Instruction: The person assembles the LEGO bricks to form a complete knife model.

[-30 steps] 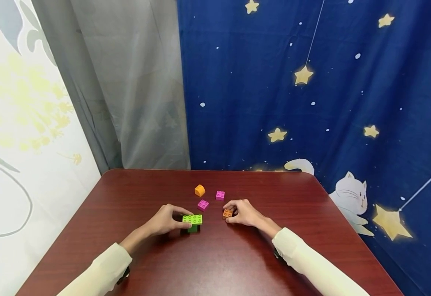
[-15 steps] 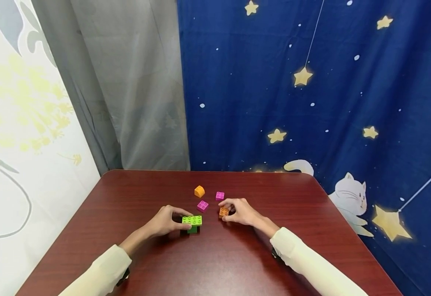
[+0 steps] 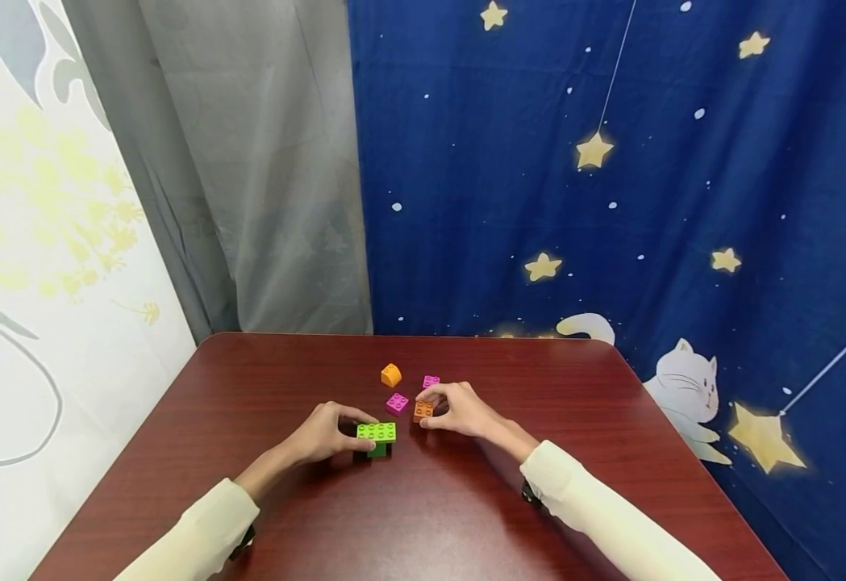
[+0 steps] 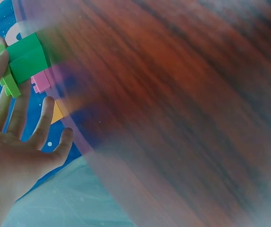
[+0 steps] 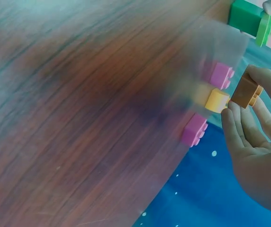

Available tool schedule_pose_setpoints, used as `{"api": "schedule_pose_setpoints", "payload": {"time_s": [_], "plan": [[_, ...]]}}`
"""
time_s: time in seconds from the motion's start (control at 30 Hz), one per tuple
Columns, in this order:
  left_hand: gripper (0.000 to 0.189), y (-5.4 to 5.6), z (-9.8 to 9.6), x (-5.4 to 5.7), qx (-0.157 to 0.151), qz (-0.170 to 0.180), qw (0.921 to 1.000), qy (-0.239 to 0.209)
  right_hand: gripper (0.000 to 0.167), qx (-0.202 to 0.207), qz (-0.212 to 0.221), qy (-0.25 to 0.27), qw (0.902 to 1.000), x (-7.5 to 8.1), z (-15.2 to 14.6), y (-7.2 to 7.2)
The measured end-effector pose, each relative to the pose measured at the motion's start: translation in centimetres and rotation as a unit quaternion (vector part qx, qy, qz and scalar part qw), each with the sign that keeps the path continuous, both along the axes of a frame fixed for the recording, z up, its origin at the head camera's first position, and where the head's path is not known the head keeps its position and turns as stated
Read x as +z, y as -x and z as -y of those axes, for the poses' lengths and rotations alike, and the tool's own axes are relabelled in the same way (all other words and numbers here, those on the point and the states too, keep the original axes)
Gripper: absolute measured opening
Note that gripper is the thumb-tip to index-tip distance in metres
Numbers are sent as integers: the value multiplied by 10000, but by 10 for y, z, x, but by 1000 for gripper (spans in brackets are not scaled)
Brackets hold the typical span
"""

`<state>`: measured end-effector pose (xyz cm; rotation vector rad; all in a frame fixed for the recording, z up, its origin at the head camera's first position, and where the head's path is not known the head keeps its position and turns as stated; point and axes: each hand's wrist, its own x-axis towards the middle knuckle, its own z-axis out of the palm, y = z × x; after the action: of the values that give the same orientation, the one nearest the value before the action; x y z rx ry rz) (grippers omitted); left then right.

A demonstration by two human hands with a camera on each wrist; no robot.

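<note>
My left hand (image 3: 326,435) grips a lime green toy building brick (image 3: 377,432) between thumb and fingers. Beneath that brick sits a darker green block (image 4: 29,57), joined to its underside. My right hand (image 3: 457,410) pinches an orange brick (image 3: 423,411) with its studs upward, just right of the green pair. In the right wrist view the orange brick (image 5: 246,91) shows between the thumb and fingertips. One magenta brick (image 3: 397,403) lies between the two hands, a little farther back. Behind the right fingers a second magenta brick (image 3: 431,381) is partly covered.
A yellow-orange brick with a curved top (image 3: 391,375) rests behind the magenta ones. Everything stands on a dark red wooden table (image 3: 285,363). A blue star-patterned curtain (image 3: 466,202) and a grey curtain (image 3: 285,202) hang beyond its far edge.
My right hand has moved left with the orange brick, toward the green pair, and now overlaps the far magenta brick. The left hand has stayed in place with its bricks.
</note>
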<state>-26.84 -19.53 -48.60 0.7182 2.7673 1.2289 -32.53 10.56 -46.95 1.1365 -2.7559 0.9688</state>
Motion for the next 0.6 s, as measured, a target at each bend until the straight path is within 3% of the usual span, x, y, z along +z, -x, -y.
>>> {"api": "schedule_pose_setpoints", "payload": {"time_s": [0.3,0.6], "plan": [[32,1,0,0,-24,20,10000,-73,36,132,45,63,9999,8,15,-6],[31,1,0,-2,30,143,9999,-42,38,366,295,334,9983,5,29,-13]]}}
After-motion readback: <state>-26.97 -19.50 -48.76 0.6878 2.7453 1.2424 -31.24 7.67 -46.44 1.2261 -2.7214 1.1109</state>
